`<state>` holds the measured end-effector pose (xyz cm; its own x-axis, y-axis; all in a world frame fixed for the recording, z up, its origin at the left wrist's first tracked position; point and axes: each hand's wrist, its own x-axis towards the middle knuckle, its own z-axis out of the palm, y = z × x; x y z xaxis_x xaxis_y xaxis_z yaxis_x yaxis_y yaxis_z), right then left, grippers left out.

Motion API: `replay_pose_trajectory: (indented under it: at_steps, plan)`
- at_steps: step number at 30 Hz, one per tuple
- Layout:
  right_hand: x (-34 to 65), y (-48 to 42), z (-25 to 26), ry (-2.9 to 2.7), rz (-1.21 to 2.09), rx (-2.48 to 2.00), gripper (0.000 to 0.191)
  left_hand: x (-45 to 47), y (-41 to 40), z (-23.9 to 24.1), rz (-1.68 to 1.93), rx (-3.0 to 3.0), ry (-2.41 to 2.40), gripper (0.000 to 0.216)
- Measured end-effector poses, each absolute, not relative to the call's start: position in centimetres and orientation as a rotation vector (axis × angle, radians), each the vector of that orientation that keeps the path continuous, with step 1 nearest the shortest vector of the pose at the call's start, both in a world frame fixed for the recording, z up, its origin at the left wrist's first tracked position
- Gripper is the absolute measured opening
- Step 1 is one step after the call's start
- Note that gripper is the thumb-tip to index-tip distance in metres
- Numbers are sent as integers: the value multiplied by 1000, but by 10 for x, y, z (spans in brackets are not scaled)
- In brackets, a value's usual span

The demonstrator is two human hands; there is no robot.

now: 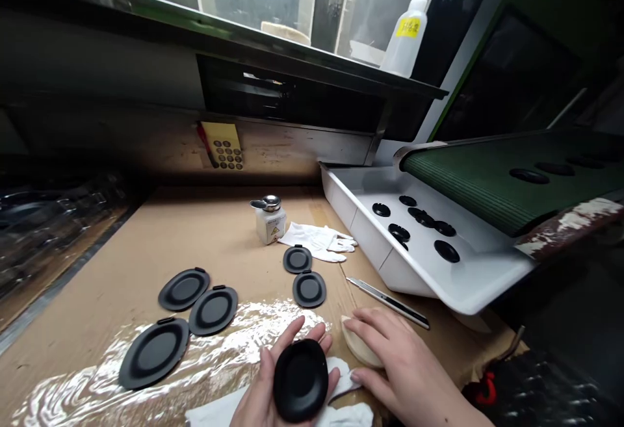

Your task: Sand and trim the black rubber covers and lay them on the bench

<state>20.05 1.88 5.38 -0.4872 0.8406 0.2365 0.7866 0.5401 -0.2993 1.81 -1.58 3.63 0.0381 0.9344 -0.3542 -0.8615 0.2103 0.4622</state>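
Observation:
My left hand (273, 381) holds a black oval part (300, 379) at the bottom centre, its fingers curled behind it. Beside it, my right hand (402, 365) rests palm down on the bench, fingers stretched out over a pale wooden piece (355, 346) and touching a white cloth (341, 381). Three larger black oval parts (184, 288) lie to the left on cardboard and clear plastic film. Two smaller black parts (309, 288) sit just ahead of my hands.
A utility knife (387, 301) lies right of my hands. Further back are white gloves (322, 240) and a small white dispenser bottle (270, 219). A white tray (468, 277) with several black parts sits under a green conveyor belt (487, 186). A squeeze bottle (407, 34) stands on the shelf.

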Motion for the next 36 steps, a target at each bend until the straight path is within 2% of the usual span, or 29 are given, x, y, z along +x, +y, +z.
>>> replay_pose_trajectory:
  at_steps: [3,7,14,20,26,28,32,36]
  plan:
    - [215,22,45,-2461,260,-1311,37,21,-17,41,1403,84,710,30]
    - [214,26,49,-2208,208,-1221,30,20,-19,43,1380,28,682,26]
    - [162,5,48,-2272,-83,-660,11,19,-19,41,1314,-43,601,40]
    - [169,43,53,-2364,56,-752,19,24,-16,49,1369,-23,669,34]
    - [191,54,59,-2044,201,-1075,17,23,-16,49,1347,-84,727,38]
    - [191,40,54,-2113,231,-1014,20,23,-16,47,1349,-68,716,36]
    - [182,18,48,-2342,289,-616,23,25,-16,46,1328,-57,677,37]
    - [173,30,55,-2366,206,-641,22,27,-15,50,1349,-3,690,32]
